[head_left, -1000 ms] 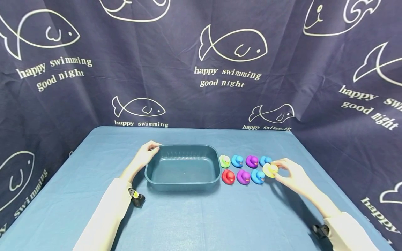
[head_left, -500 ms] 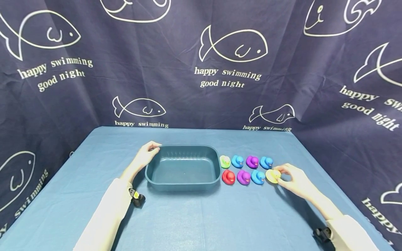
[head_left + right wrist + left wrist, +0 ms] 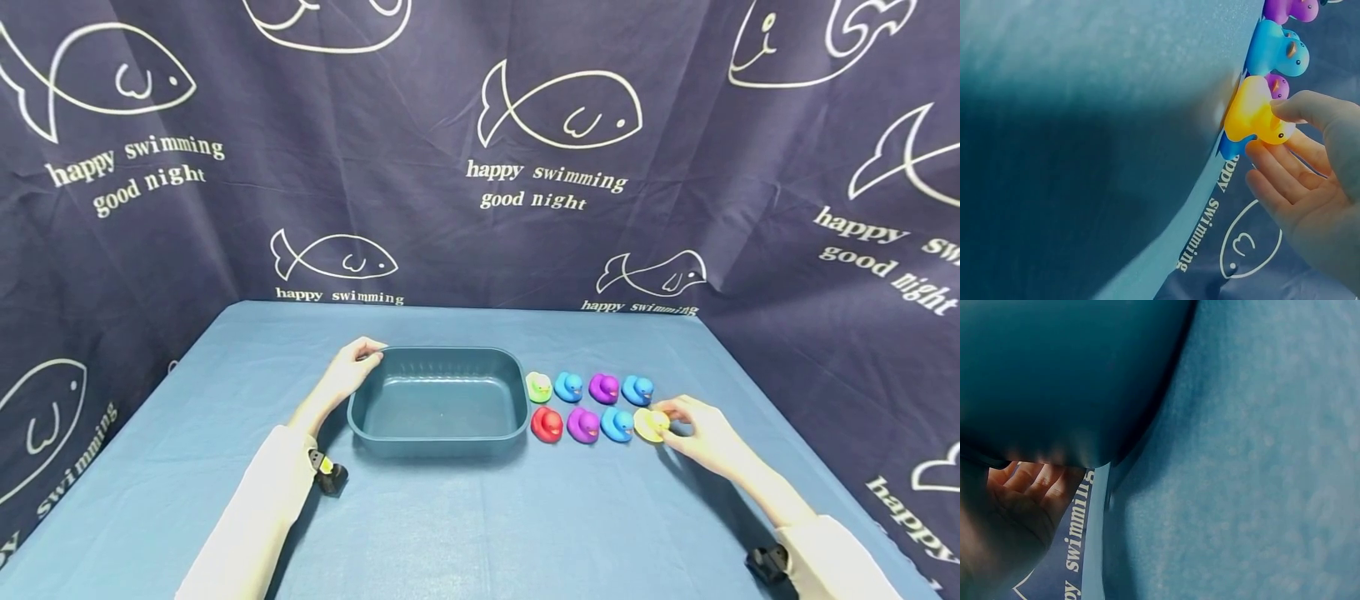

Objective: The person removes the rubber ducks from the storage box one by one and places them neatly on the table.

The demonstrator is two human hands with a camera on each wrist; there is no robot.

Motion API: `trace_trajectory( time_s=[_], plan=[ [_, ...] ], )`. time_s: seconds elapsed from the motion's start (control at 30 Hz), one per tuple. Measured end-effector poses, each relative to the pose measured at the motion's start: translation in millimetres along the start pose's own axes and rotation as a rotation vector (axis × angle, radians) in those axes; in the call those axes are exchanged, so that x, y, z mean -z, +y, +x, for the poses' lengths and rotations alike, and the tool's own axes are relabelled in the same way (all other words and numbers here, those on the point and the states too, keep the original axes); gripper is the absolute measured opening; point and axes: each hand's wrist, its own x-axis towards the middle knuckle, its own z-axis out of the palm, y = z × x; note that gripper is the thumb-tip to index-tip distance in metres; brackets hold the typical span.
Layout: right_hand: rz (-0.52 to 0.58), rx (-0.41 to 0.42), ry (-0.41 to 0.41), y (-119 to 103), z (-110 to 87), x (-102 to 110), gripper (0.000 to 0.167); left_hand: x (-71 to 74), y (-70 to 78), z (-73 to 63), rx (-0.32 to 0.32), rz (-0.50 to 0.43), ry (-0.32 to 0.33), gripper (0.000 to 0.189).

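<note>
My left hand [image 3: 352, 367] grips the back left corner of a teal plastic basin [image 3: 438, 438]; in the left wrist view its fingers [image 3: 1047, 481] lie against the basin's wall. At the right, my right hand [image 3: 708, 433] pinches a yellow rubber duck [image 3: 650, 425] between thumb and fingers. This duck sits at the right end of the front row, beside a blue duck [image 3: 617, 424]. In the right wrist view the thumb touches the yellow duck's [image 3: 1250, 112] head, and the duck appears to rest on the table.
Left along the front row are a purple duck [image 3: 582, 425] and a red duck [image 3: 547, 425]. Behind stand a yellow-green duck [image 3: 538, 387], a blue duck [image 3: 568, 387], a purple duck [image 3: 603, 388] and another blue duck [image 3: 637, 390]. A dark fish-print curtain [image 3: 420, 192] surrounds the blue-covered table [image 3: 420, 533].
My right hand has moved the yellow duck slightly right and toward me, down to the end of the front row. The left hand and basin have stayed in place.
</note>
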Motion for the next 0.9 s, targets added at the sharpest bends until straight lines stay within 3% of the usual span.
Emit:
trace_trajectory(
  time_s=[0.67,0.9],
  plan=[
    [0.028,-0.001,-0.023,4,-3.4,-3,0.035,-4.4,-0.7,3.4,-0.007,-0.001,0.005,0.021],
    [-0.004,-0.018,0.024,-4,9.5,-1,0.032,-2.0,-3.7,4.3,-0.016,0.028,-0.049,0.021]
  ],
)
